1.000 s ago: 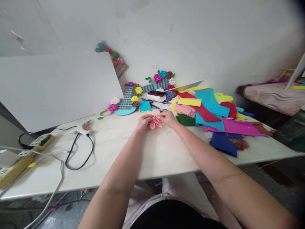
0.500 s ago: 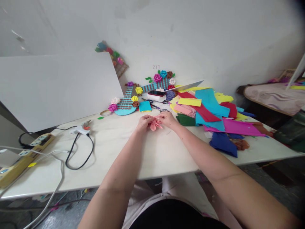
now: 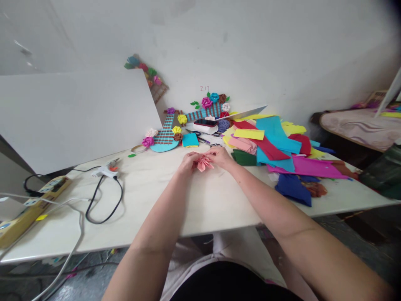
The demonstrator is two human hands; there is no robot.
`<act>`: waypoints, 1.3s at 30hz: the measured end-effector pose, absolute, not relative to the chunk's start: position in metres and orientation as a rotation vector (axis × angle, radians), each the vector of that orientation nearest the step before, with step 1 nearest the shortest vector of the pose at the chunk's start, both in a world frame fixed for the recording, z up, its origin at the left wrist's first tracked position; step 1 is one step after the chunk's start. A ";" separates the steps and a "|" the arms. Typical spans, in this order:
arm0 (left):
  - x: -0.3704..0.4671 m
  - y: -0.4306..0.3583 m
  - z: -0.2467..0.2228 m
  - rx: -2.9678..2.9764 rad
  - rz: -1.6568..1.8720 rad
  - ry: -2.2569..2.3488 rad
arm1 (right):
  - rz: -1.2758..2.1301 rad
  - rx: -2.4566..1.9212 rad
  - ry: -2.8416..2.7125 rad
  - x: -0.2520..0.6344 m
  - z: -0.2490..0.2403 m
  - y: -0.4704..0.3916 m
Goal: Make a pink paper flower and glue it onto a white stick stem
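A pink paper flower [image 3: 204,163] with pointed petals is held between my two hands, just over the white table [image 3: 150,184]. My left hand [image 3: 189,162] grips its left side with the fingers closed. On the opposite side, my right hand [image 3: 219,156] pinches the flower's upper right edge. The fingertips partly hide the petals at the back. Beyond my hands lie a square stack of blue paper [image 3: 190,140] and a pair of scissors [image 3: 194,132].
Coloured paper sheets [image 3: 277,138] are heaped at the right. A glue gun [image 3: 106,170] with a looping cord lies left, near a power strip [image 3: 46,196]. Flower-decorated blue cutouts [image 3: 166,144] and a phone [image 3: 206,122] on a white box stand at the back.
Both hands stay almost in place around the pink flower. Its petals look slightly more spread towards me, and the fingers have shifted only a little.
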State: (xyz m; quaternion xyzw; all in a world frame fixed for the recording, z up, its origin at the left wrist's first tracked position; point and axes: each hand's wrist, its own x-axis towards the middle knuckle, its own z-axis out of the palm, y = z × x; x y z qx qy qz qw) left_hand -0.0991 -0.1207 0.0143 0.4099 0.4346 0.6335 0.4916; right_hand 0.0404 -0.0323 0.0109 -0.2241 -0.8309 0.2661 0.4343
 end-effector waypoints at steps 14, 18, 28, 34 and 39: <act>-0.099 -0.122 0.017 1.025 1.486 1.145 | 0.700 -0.555 -2.032 0.041 0.013 -0.034; -0.097 -0.122 0.018 1.000 1.513 1.156 | 0.696 -0.535 -2.031 0.040 0.013 -0.034; -0.096 -0.125 0.020 1.049 1.483 1.102 | 0.713 -0.540 -2.064 0.044 0.017 -0.035; -0.092 -0.128 0.025 1.081 1.449 1.106 | 0.721 -0.534 -2.029 0.041 0.013 -0.033; -0.093 -0.125 0.022 1.010 1.511 1.111 | 0.769 -0.520 -1.993 0.040 0.015 -0.036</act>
